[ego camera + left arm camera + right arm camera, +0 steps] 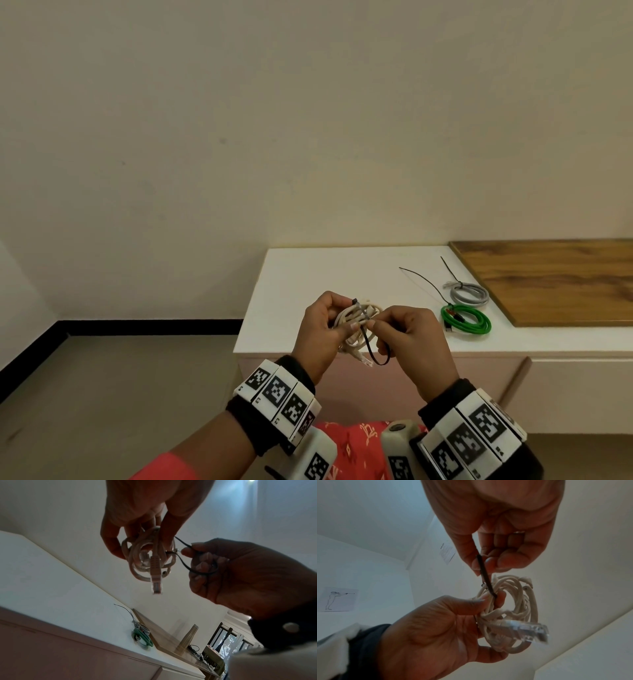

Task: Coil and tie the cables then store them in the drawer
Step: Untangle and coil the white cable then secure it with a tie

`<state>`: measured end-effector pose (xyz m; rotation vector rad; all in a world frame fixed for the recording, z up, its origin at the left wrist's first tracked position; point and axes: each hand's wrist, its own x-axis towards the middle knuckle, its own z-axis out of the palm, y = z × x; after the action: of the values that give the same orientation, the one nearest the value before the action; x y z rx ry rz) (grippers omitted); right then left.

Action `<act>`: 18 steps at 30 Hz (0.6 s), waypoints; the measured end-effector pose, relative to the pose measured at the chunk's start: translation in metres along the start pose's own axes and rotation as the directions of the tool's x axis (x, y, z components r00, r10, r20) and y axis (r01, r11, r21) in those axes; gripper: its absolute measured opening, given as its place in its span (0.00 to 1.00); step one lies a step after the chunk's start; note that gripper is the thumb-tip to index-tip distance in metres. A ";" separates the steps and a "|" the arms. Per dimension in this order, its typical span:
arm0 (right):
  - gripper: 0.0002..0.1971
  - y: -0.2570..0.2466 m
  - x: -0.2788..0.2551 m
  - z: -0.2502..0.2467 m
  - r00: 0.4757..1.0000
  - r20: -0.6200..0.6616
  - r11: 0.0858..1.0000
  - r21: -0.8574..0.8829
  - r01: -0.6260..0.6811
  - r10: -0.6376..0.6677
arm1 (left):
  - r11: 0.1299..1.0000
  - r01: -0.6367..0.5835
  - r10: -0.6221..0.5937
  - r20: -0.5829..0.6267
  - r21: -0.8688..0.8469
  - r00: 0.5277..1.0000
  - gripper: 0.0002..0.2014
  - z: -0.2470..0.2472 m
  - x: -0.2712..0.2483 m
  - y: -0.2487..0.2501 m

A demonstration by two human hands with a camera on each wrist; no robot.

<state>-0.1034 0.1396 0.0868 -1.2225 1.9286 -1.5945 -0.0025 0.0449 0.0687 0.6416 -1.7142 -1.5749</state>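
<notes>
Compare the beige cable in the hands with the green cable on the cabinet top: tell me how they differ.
The beige cable is up in the air, gripped by the left hand; the green cable lies on the white cabinet top, untouched. The beige cable's black zip tie is being pulled by the right hand; the green cable's tie already sits fastened, tail sticking out. The beige coil looks loose and uneven, the green flat and round. Both are coiled.

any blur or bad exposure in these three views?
Head view: evenly lit and sharp, green cable crisp. Left wrist view: backlit, left hand nearly a silhouette, window glare at top right. Right wrist view: clear plug on the white cable smeared, right hand slightly soft.
</notes>
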 end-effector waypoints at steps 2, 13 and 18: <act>0.10 -0.001 0.000 0.000 1.000 0.002 1.000 -0.003 -0.004 0.004 | 1.000 0.000 0.000 0.003 0.002 1.000 0.13 0.000 0.000 0.000; 0.11 -0.002 0.000 0.001 1.000 -0.012 1.000 -0.021 -0.014 0.014 | 0.999 -0.024 0.023 0.036 0.026 0.999 0.12 0.001 -0.002 0.001; 0.10 -0.004 0.002 0.000 1.000 -0.021 1.000 0.011 -0.003 0.003 | 0.988 -0.106 0.096 0.093 0.111 0.991 0.10 0.003 -0.005 0.000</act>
<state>-0.1030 0.1385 0.0910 -1.2023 1.9308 -1.6213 -0.0020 0.0505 0.0678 0.5400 -1.8842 -1.4604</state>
